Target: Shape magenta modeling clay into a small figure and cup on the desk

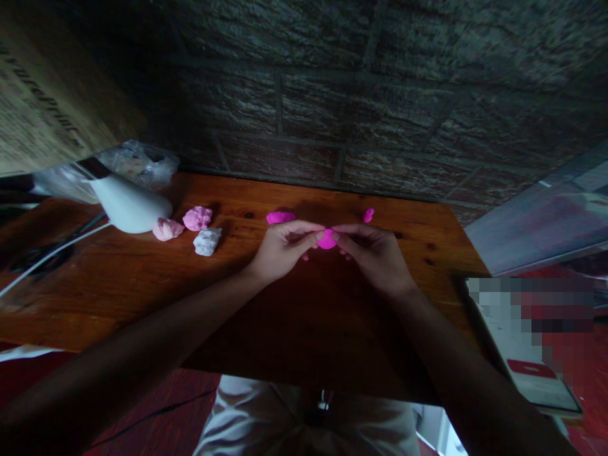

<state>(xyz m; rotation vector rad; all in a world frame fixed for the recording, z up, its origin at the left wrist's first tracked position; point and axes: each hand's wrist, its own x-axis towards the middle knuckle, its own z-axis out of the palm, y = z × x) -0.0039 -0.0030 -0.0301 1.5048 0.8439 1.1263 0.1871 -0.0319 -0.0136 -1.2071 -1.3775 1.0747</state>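
My left hand (284, 248) and my right hand (375, 254) meet over the middle of a wooden table (142, 285). Both pinch one small lump of bright pink clay (327, 239) between thumbs and fingertips. A second bright pink piece (280, 217) lies on the table just beyond my left hand. A tiny pink bit (368, 215) lies beyond my right hand.
At the left lie a pale pink lump (168, 229), a lilac-pink lump (197, 218) and a white lump (208, 241). A white lamp base (128, 202) with a cord and a crumpled plastic bag (140, 161) stand behind them. A brick-pattern wall (361, 95) backs the table; a booklet (527, 361) lies right.
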